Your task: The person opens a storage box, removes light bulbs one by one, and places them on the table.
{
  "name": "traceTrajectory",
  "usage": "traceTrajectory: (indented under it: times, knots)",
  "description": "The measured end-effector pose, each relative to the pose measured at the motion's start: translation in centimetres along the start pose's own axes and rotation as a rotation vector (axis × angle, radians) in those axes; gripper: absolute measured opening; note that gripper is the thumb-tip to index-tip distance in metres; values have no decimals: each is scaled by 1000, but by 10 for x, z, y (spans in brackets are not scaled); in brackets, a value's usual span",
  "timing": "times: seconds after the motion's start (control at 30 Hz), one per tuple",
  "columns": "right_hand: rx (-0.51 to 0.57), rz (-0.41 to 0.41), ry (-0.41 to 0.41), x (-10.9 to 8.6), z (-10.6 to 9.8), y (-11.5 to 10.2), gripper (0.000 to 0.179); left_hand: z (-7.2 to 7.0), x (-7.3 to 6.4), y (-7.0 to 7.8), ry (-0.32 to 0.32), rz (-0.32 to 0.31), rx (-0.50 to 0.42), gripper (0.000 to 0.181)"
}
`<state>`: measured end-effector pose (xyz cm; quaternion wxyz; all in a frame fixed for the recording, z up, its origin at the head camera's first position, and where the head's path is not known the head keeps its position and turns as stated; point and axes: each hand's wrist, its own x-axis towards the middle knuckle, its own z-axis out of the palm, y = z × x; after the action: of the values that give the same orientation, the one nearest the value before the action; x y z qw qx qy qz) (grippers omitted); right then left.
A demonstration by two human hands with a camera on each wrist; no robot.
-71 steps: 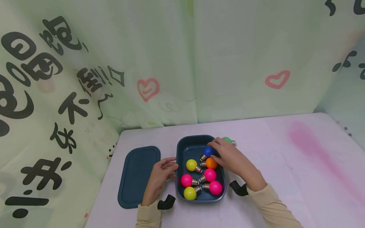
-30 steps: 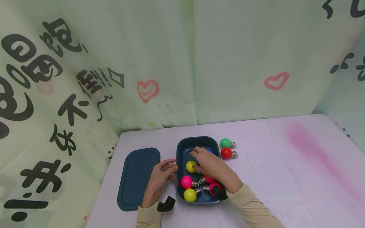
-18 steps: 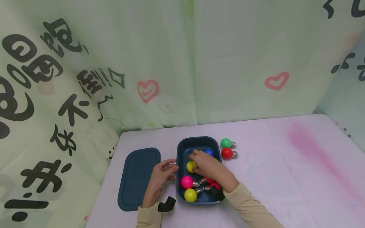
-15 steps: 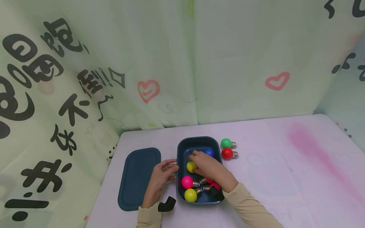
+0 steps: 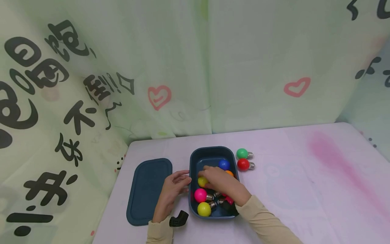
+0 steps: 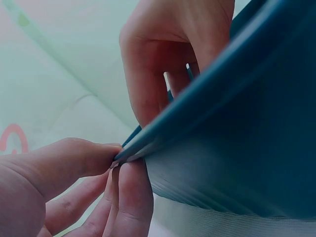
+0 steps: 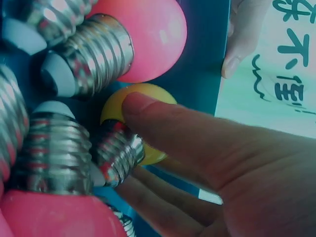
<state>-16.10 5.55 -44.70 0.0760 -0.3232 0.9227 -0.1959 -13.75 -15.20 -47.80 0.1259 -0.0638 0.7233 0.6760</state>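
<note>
My left hand (image 5: 172,190) pinches the left rim of a dark blue plastic box (image 5: 205,158); in the left wrist view its thumb lies over the rim and the fingers bear on the outer wall. Inside the box, my right hand (image 5: 223,181) grips a yellow light bulb (image 5: 202,182). The right wrist view has the thumb on that yellow bulb (image 7: 113,106), with the fingers behind it. Around it lie a blue bulb (image 5: 223,164), an orange bulb (image 5: 230,173), a pink bulb (image 5: 200,195) and another yellow bulb (image 5: 204,209). More pink bulbs are partly hidden by my right wrist.
A dark blue lid (image 5: 149,191) lies flat left of the box. Just beyond the box's right side, a green bulb (image 5: 242,153) and a red bulb (image 5: 243,164) lie on the white tablecloth (image 5: 289,189). A printed curtain (image 5: 250,67) hangs behind the table.
My right hand has moved left from the box's right side to the yellow bulb, which shifted slightly towards me. The red bulb beside the green one has come into view. My left hand has stayed put.
</note>
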Motion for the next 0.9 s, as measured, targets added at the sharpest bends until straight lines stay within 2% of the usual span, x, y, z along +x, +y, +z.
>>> traceTrajectory:
  times: [0.4, 0.63, 0.9]
  knots:
    - [2, -73, 68, -11, -19, -2, 36, 0, 0, 0, 7, -11, 6, 46]
    - [44, -52, 109, -24, -31, 0, 37, 0, 2, -2, 11, -5, 9, 46]
    - [43, -36, 134, -37, -43, 3, 39, 0, 2, -4, 6, 0, 10, 46]
